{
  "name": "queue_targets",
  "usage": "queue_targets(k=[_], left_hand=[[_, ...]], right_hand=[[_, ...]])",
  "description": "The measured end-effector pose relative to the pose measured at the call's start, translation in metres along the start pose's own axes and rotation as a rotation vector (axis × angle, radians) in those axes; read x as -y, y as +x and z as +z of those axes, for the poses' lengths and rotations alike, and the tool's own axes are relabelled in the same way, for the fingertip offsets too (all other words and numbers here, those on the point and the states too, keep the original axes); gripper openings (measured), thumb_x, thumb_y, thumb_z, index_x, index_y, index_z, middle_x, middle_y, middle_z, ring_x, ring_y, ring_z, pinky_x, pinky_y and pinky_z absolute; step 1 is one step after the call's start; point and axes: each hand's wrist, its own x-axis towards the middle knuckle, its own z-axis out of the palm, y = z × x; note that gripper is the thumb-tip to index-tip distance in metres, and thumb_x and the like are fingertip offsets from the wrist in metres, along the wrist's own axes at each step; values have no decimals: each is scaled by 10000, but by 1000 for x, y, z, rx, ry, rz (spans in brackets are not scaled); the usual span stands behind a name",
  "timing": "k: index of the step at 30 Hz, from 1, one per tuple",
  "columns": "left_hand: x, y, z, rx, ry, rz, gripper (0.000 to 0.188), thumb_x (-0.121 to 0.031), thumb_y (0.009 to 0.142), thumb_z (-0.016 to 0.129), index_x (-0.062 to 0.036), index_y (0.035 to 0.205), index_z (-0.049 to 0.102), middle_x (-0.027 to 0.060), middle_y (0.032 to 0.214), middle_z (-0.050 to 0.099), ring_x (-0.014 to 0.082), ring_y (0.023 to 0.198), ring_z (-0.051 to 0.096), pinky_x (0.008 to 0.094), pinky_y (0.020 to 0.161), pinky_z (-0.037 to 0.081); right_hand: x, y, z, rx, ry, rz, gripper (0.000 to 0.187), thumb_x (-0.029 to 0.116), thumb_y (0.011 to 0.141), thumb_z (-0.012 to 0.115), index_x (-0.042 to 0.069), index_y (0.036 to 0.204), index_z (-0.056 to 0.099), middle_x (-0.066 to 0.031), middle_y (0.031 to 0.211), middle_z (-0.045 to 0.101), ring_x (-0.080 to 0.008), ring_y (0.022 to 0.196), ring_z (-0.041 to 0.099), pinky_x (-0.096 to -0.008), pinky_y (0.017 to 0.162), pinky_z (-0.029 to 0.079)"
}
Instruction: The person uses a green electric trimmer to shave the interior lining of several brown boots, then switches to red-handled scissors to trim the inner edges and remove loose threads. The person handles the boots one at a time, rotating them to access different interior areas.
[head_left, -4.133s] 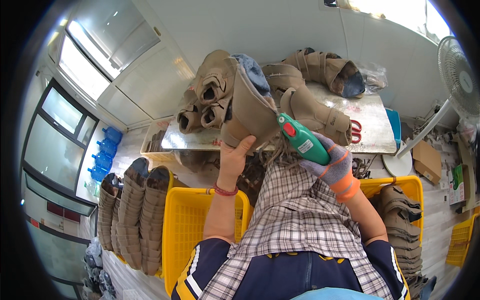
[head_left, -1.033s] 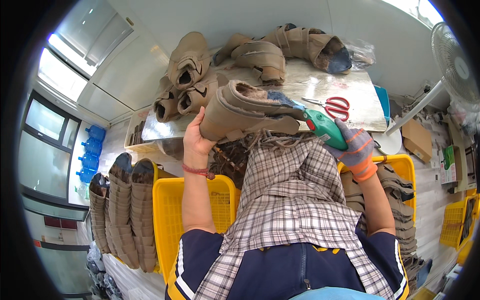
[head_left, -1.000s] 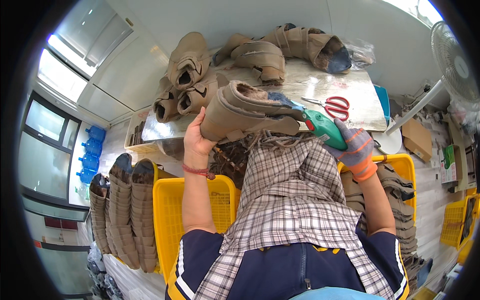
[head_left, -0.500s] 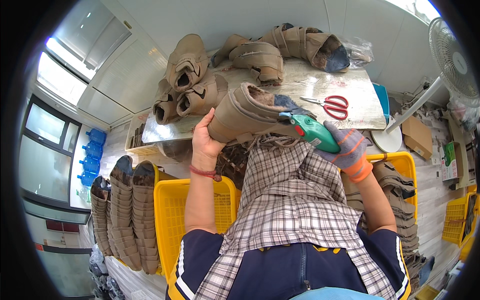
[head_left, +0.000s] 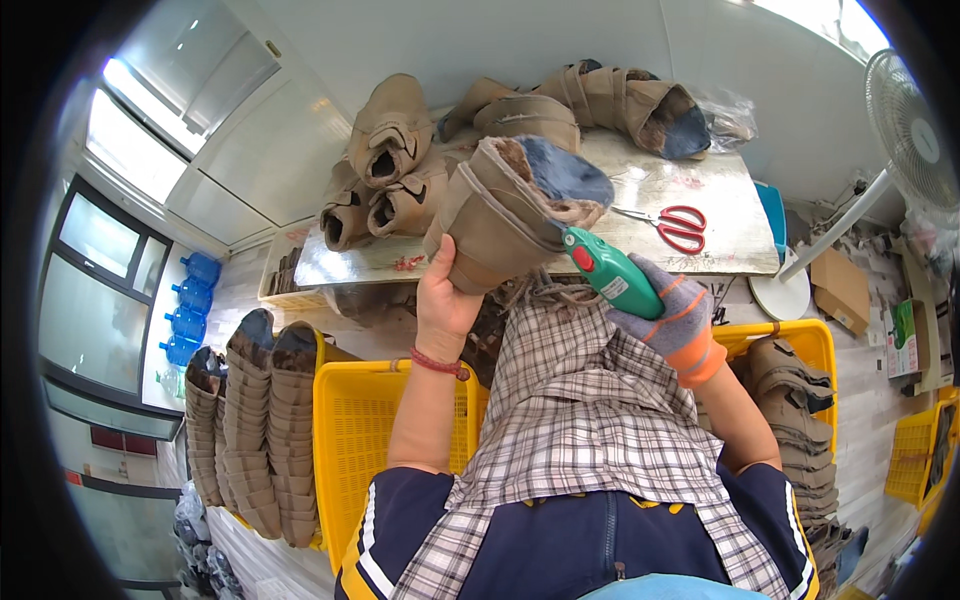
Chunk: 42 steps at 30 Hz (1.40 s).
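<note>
My bare left hand point(head_left: 450, 300) grips a brown, fur-lined shoe upper point(head_left: 485, 235) from its near left side, holding it up over the table's front edge. The upper is tilted so its opening, with brown fleece and a dark blue lining, faces up and to the right. My right hand point(head_left: 672, 315), in a grey and orange glove, is closed around a green handheld electric cutter point(head_left: 615, 275) with a red button. The cutter's tip meets the upper's lower right edge; the blade itself is mostly hidden. Red-handled scissors point(head_left: 680, 228) lie on the table just beyond.
More shoe uppers point(head_left: 390, 130) are piled on the worktable point(head_left: 730, 240). A yellow basket point(head_left: 345, 420) stands left of my lap, beside stacked uppers point(head_left: 290, 430); another yellow basket point(head_left: 815, 345) with uppers is at right. A white fan point(head_left: 905, 125) stands far right.
The upper has been turned and raised, so its opening and blue lining show more. The cutter has shifted left and slightly down, its tip now at the upper's lower right edge.
</note>
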Motion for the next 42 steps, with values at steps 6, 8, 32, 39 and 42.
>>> queue_targets(k=[6, 8, 32, 39, 42], left_hand=[[15, -14, 0, 93, 245, 238, 491, -147, 940, 556, -57, 1390, 382, 102, 1379, 466, 263, 1265, 448, 445, 1074, 349], [17, -18, -2, 124, 332, 270, 501, -112, 927, 573, -64, 1389, 384, 93, 1366, 476, 246, 1254, 458, 425, 1064, 366], [36, -23, -18, 414, 2088, 725, 411, -65, 726, 589, -88, 1133, 641, 162, 1199, 583, 396, 1143, 499, 519, 1003, 345], [40, -28, -23, 464, 2062, 686, 403, -82, 740, 586, -90, 1139, 639, 175, 1205, 581, 402, 1155, 495, 518, 1010, 339], [42, -31, -29, 502, 2111, 691, 414, -103, 751, 597, -95, 1165, 626, 171, 1227, 568, 405, 1160, 489, 516, 1011, 339]], right_hand=[[10, 10, 2, 63, 188, 179, 615, 391, 687, 808, 45, 1156, 611, -139, 782, 685, -253, 674, 682, -328, 637, 537], [9, 8, 6, 27, 330, 225, 627, 388, 693, 809, 35, 1169, 604, -129, 798, 695, -213, 708, 695, -305, 662, 541], [8, 22, -5, -8, 683, 622, 579, 349, 742, 800, -34, 1130, 605, -56, 811, 679, -75, 701, 624, -220, 624, 507], [12, 24, -13, 18, 742, 659, 559, 325, 762, 789, -65, 1113, 598, -50, 796, 660, -60, 694, 597, -208, 614, 495], [12, 23, -13, -1, 792, 647, 528, 307, 774, 780, -66, 1102, 600, -44, 775, 646, -55, 664, 582, -200, 579, 479]])
